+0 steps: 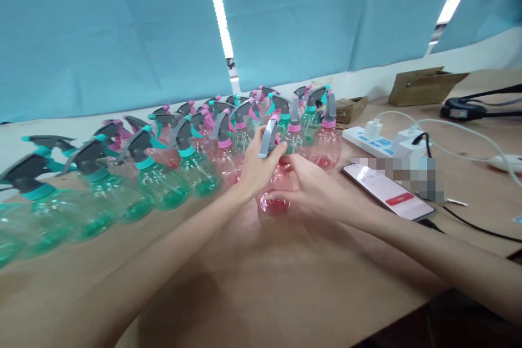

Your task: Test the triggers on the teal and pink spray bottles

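A pink see-through spray bottle (274,202) with a grey trigger head (268,138) stands in front of me, both hands around it. My left hand (259,164) is closed around its neck and head, the thumb pressed by the grey trigger. Lower down, my right hand (304,180) grips the bottle's body from the right side, thumb across the front. The collar is hidden by my fingers. Close behind stand other spray bottles, among them a pink one (326,147) to the right and a green one (198,174) to the left.
Several green and pink spray bottles spread left and back along the wooden table (261,277). At right lie a phone (389,193), a white power strip (367,142) with plugs and cables, and a black device (465,110). Cardboard boxes (422,89) sit behind. Blue sheeting (293,16) hangs at the back.
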Tool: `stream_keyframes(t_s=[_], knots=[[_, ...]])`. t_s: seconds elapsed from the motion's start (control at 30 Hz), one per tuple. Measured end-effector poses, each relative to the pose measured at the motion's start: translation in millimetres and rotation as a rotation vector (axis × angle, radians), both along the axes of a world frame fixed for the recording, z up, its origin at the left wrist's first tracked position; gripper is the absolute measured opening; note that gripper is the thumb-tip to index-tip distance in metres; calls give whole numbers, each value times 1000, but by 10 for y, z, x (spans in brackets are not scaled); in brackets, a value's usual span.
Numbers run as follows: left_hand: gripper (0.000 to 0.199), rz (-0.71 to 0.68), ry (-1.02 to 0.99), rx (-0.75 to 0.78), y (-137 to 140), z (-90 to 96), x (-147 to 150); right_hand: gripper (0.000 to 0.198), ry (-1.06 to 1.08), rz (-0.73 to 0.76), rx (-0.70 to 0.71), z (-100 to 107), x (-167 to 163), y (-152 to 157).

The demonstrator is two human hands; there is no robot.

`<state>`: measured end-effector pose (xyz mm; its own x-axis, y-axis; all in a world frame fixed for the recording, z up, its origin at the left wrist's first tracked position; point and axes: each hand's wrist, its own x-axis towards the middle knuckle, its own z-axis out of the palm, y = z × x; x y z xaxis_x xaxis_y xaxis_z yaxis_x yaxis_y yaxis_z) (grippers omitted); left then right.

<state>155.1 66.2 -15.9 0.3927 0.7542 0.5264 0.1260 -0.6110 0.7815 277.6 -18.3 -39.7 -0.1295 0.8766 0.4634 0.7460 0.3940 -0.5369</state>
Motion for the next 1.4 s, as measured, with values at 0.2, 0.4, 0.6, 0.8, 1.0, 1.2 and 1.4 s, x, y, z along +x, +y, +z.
stream_keyframes(t_s=[0.2,0.4,0.6,0.8,1.0,1.2,1.4], knots=[[61,-30,22,-121,-202,-69,-257,34,-101,-58,8,11,24,202],[57,26,361,91,-810,-524,-839,39,-337,-156,-60,126,70,485],[48,-48,573,33,-839,-658,-986,28,-430,-278,-131,259,-19,704],[43,-27,575,-65,-820,-651,-966,31,-420,-311,-141,273,-113,824],[41,-22,575,-70,-822,-661,-975,34,-393,-315,-145,246,-127,859],[39,-5,582,-61,-809,-655,-973,57,-277,-248,-50,231,-76,650],[32,0,603,-38,-790,-617,-963,38,-101,-325,107,184,278,321]])
